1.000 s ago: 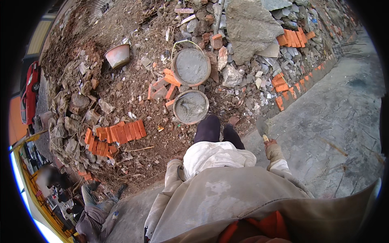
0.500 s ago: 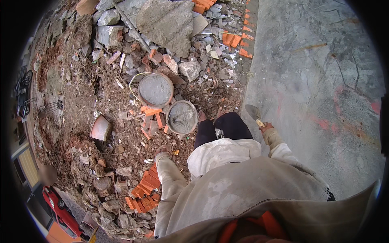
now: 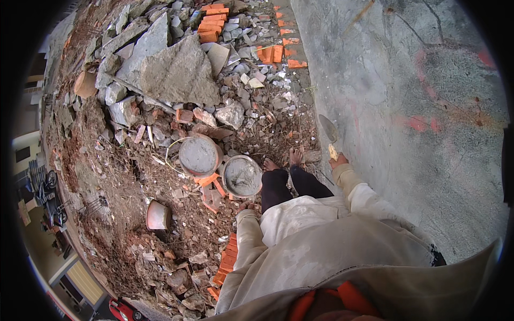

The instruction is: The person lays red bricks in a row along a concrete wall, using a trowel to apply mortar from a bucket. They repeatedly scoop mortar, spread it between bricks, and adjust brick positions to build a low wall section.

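In my right hand (image 3: 339, 160) is a trowel, its pale yellow handle (image 3: 333, 152) gripped in closed fingers. The trowel's grey blade (image 3: 327, 129) points away from me, beside the concrete surface. My left hand (image 3: 246, 206) hangs low, its fingers loosely apart with nothing visible in them. Just beyond it stands a round bucket of wet grey mortar (image 3: 242, 176). A second mortar-filled bucket (image 3: 199, 155), with a thin pale handle loop, sits against it to the left. Loose orange bricks (image 3: 212, 199) lie beside the buckets.
Rough grey concrete (image 3: 396, 134) runs along my right, with orange bricks (image 3: 289, 40) set along its far edge. Broken slabs (image 3: 179, 72) and rubble cover the far left. A tipped pale container (image 3: 159, 215) lies on the soil. Stacked bricks (image 3: 227, 259) are beside my left sleeve.
The view has shifted; the buckets and rubble now appear lower. My left hand has come in closer to the near bucket and my legs. My right hand still holds the trowel.
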Demonstrator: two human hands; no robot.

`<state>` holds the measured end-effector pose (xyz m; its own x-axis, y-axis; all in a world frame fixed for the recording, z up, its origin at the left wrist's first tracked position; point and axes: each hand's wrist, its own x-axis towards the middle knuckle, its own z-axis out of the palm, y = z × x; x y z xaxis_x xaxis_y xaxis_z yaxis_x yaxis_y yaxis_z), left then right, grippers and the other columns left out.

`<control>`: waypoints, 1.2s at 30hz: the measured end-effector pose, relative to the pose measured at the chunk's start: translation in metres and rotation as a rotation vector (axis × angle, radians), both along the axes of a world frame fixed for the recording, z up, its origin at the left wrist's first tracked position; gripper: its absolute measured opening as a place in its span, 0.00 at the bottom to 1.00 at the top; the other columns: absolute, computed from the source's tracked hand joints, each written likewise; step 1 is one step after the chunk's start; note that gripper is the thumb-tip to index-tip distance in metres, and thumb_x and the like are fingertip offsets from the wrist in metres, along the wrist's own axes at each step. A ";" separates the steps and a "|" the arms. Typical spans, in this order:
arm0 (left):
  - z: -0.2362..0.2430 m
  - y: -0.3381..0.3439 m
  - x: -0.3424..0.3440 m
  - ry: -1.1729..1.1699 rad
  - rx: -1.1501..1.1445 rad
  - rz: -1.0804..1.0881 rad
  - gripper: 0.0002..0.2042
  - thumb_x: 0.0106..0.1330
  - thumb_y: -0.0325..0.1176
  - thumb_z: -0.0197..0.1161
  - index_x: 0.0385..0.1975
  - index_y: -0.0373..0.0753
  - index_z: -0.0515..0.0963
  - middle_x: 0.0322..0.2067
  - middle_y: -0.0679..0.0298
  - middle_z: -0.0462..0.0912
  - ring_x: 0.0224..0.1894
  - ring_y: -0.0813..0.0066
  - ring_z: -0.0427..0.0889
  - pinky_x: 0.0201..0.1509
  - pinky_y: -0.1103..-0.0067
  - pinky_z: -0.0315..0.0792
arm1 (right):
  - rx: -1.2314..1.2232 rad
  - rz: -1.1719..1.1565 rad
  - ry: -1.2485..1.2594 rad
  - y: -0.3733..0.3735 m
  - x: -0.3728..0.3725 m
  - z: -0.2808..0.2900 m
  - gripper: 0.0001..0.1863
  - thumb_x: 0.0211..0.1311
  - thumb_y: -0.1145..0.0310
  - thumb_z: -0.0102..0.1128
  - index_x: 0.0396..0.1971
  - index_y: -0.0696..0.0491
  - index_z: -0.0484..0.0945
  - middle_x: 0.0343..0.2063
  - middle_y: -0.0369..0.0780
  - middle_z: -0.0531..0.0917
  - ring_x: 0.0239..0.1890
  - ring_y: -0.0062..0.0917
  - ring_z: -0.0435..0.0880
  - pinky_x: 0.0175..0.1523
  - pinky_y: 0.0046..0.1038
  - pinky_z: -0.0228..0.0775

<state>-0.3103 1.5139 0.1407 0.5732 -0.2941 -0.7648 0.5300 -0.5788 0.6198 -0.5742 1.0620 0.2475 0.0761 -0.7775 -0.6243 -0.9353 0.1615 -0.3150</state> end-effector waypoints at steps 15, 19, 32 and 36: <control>-0.044 -0.207 -0.060 -0.376 -0.085 -0.374 0.11 0.64 0.33 0.61 0.43 0.36 0.78 0.40 0.57 0.83 0.45 0.70 0.80 0.51 0.75 0.72 | -0.251 -0.260 0.033 -0.145 0.083 -0.287 0.23 0.54 0.57 0.59 0.41 0.59 0.68 0.35 0.59 0.80 0.41 0.54 0.79 0.46 0.49 0.72; -0.043 -0.245 -0.073 -0.459 -0.052 -0.678 0.13 0.59 0.27 0.64 0.43 0.33 0.75 0.41 0.49 0.81 0.46 0.59 0.81 0.50 0.72 0.74 | -0.229 -0.276 0.031 -0.203 0.111 -0.373 0.24 0.55 0.56 0.58 0.42 0.60 0.69 0.37 0.59 0.80 0.41 0.55 0.79 0.48 0.48 0.72; -0.028 -0.271 -0.056 0.036 0.225 -0.480 0.14 0.64 0.34 0.62 0.46 0.33 0.78 0.42 0.58 0.81 0.45 0.74 0.78 0.52 0.80 0.71 | 0.076 -0.185 0.047 -0.078 -0.006 -0.422 0.27 0.51 0.50 0.61 0.36 0.63 0.79 0.33 0.55 0.82 0.39 0.48 0.82 0.47 0.41 0.73; -0.032 -0.260 -0.048 0.091 0.200 -0.483 0.14 0.65 0.34 0.62 0.46 0.32 0.77 0.41 0.59 0.81 0.45 0.75 0.78 0.53 0.81 0.70 | 0.333 -0.358 -0.064 -0.065 -0.043 -0.383 0.23 0.54 0.53 0.61 0.34 0.62 0.77 0.24 0.48 0.81 0.26 0.35 0.80 0.35 0.36 0.72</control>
<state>-0.3581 1.2538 0.1091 0.3373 -0.3516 -0.8733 0.2206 -0.8723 0.4364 -0.6177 0.9966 -0.1353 -0.1127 -0.5209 -0.8462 -0.7831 0.5708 -0.2470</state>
